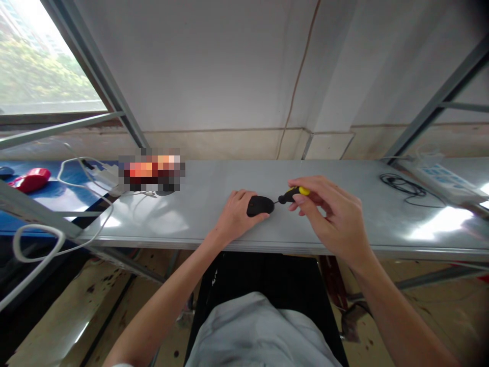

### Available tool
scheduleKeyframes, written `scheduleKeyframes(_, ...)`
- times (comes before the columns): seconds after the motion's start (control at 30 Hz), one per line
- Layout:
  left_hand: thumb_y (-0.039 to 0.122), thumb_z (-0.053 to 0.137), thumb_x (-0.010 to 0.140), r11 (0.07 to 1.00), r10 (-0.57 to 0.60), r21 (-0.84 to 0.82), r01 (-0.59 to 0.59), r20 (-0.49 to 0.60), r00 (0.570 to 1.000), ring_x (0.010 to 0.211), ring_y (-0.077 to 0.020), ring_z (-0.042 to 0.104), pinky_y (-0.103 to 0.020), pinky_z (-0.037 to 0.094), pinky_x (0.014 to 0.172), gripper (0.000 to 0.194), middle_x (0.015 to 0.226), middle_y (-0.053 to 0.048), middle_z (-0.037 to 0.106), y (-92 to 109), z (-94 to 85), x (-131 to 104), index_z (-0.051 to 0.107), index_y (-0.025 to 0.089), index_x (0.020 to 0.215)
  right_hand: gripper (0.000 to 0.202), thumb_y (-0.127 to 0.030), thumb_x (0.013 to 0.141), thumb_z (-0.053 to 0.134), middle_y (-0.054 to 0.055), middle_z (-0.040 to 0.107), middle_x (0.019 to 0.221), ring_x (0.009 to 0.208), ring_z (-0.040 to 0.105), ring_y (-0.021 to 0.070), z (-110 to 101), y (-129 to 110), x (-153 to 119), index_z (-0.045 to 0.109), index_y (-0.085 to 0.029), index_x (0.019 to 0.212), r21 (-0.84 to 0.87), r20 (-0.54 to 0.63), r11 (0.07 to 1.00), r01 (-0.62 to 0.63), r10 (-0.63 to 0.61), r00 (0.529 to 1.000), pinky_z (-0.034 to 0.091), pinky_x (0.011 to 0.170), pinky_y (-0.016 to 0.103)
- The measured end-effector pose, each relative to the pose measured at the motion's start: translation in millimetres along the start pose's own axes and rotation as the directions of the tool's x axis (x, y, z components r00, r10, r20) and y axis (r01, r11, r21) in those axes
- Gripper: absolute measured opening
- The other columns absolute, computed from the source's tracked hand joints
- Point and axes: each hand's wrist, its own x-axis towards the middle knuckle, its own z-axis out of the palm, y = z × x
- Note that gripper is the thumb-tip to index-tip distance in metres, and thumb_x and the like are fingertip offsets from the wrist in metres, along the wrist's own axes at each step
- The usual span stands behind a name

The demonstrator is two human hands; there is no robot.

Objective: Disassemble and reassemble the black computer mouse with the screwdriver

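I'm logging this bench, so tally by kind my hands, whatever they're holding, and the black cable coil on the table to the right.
Hands: 2, the left hand and the right hand
Black mouse: 1
Screwdriver: 1
Black cable coil: 1
Total: 5

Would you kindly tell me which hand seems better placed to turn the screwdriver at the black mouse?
Probably the right hand: it holds the black-and-yellow screwdriver, whose shaft points toward the end of the black mouse. The left hand is busy holding that mouse on the grey table.
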Motion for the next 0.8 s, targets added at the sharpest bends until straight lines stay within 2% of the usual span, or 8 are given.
scheduleKeyframes(0.33,0.045,0.089,0.087,1.0,-0.005,0.002,0.005,-0.002,1.0,0.114,-0.0317,0.065,-0.049,0.053,0.104,0.049,0.118,-0.009,0.073,2.1,-1.7,-0.3,0.064,0.021,0.122,0.021,-0.018,0.1,0.073,0.002,0.076,0.109,0.069,0.073,0.0116,0.4,-2.5,-1.3,0.077,-0.028,0.119,-0.043,-0.033,0.999,-0.004,0.003,0.999,0.064,0.068,0.03)
scheduleKeyframes(0.53,0.044,0.089,0.088,1.0,0.026,0.008,-0.025,-0.025,0.999,0.112,-0.0306,0.065,-0.047,0.053,0.104,0.048,0.117,-0.008,0.073,1.4,-0.3,-0.6,0.063,0.021,0.121,0.022,-0.019,0.098,0.077,0.0,0.076,0.106,0.067,0.072,0.0098,3.2,-2.8,-2.0,0.077,-0.029,0.118,0.055,-0.049,0.996,-0.073,0.076,0.996,0.064,0.066,0.028)
scheduleKeyframes(0.8,0.044,0.088,0.088,1.0,0.01,0.015,-0.01,-0.011,1.0,0.116,-0.0316,0.065,-0.049,0.052,0.106,0.048,0.121,-0.009,0.073,0.4,0.8,-1.0,0.063,0.022,0.122,0.022,-0.019,0.101,0.073,0.001,0.074,0.11,0.07,0.071,0.0093,0.6,-3.9,0.2,0.081,-0.032,0.117,0.112,-0.036,0.99,-0.085,0.09,0.995,0.059,0.058,0.024)
